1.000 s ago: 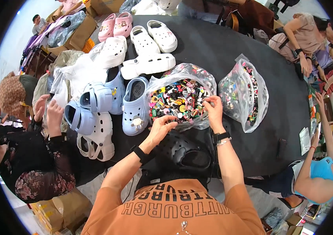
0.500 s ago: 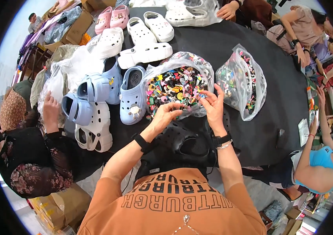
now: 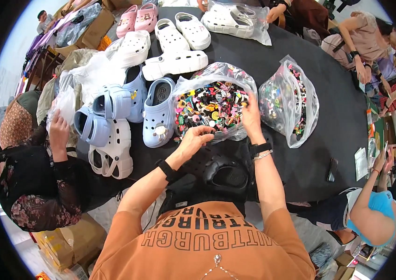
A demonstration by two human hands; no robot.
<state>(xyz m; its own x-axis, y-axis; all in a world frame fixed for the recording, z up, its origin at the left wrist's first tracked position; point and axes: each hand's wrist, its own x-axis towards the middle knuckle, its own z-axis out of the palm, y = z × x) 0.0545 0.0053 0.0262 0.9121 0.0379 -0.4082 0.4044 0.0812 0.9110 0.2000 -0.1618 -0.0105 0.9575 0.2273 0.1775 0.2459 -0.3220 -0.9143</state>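
Note:
An opened clear plastic bag (image 3: 179,95) full of small colourful shoe charms (image 3: 214,105) lies in front of me on the black table. My left hand (image 3: 194,141) is at its near edge, thumb and fingers pinched together; whatever is between them is too small to make out. At the bag's right side my right hand (image 3: 251,116) reaches in among the charms, its fingertips partly hidden. A black clog (image 3: 228,173) sits close to my body, below both hands. Left of the bag stands a light blue clog (image 3: 157,114) with a charm on its front.
A second clear bag of charms (image 3: 291,105) lies to the right. More blue clogs (image 3: 111,101), white clogs (image 3: 175,64) and pink clogs (image 3: 137,19) crowd the table's left and far side. A person (image 3: 44,196) sits at my left; other people are around the table (image 3: 328,93).
My right hand has turned and moved up along the bag's right side, into the charms. My left hand keeps its pinch at almost the same place. The view has shifted slightly.

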